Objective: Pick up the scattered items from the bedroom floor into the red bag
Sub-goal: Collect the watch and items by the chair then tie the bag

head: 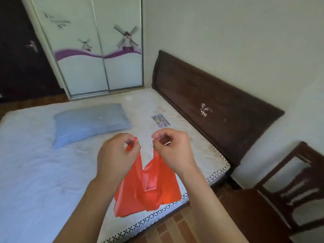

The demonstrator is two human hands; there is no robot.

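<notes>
A thin red plastic bag point(149, 186) hangs in front of me over the near edge of the bed. My left hand point(115, 155) pinches its left handle loop and my right hand point(172, 149) pinches its right handle loop. The two hands are held close together at about the same height, and the bag droops flat below them. No scattered items on the floor show in this view.
The bed's bare mattress point(43, 172) carries a blue pillow point(91, 123) and a small printed card point(160, 120). A dark wooden headboard point(210, 106) stands at right, a dark wooden chair point(289, 193) at the lower right, a sliding-door wardrobe point(98, 50) behind. Wood floor point(175, 228) shows below.
</notes>
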